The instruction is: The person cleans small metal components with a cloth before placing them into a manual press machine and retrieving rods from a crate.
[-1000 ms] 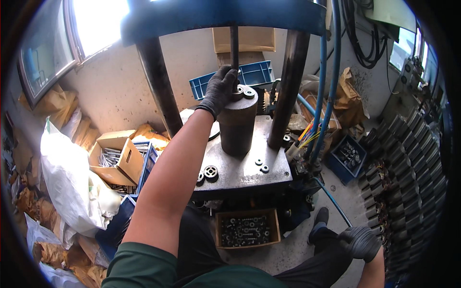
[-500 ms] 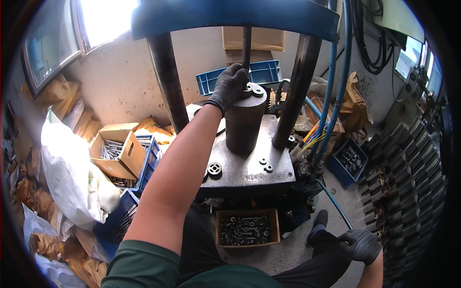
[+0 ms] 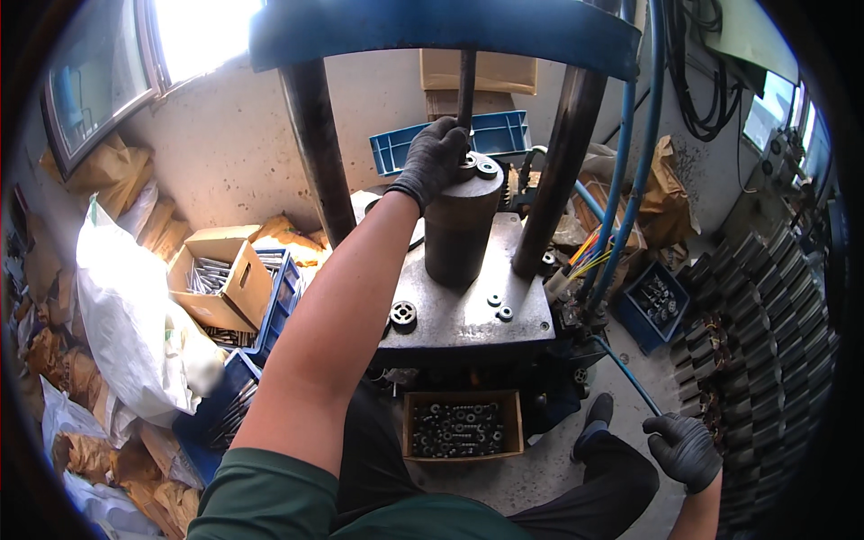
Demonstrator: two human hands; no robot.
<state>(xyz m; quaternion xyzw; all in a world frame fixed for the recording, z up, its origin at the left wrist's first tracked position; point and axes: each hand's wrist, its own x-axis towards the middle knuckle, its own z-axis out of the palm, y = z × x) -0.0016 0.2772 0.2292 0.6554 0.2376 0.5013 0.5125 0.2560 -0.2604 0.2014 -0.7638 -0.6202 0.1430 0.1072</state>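
Left hand (image 3: 434, 162): curled at the press rod (image 3: 466, 90), hold hidden, beside bearing-like rings (image 3: 487, 169) atop the steel cylinder (image 3: 462, 234). Right hand (image 3: 686, 453): half-curled at the blue lever (image 3: 630, 376), hold unclear. Step, seemingly: ring alignment; next calls for clear fingers.

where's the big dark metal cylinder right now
In the head view, the cylinder stands upright just right of the middle, on the metal table between two dark posts, with the gloved left hand at its top.

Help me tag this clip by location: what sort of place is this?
Probably a metalworking workshop: a blue-topped press frame over a metal table, a box of metal parts, and stacked metal pieces.
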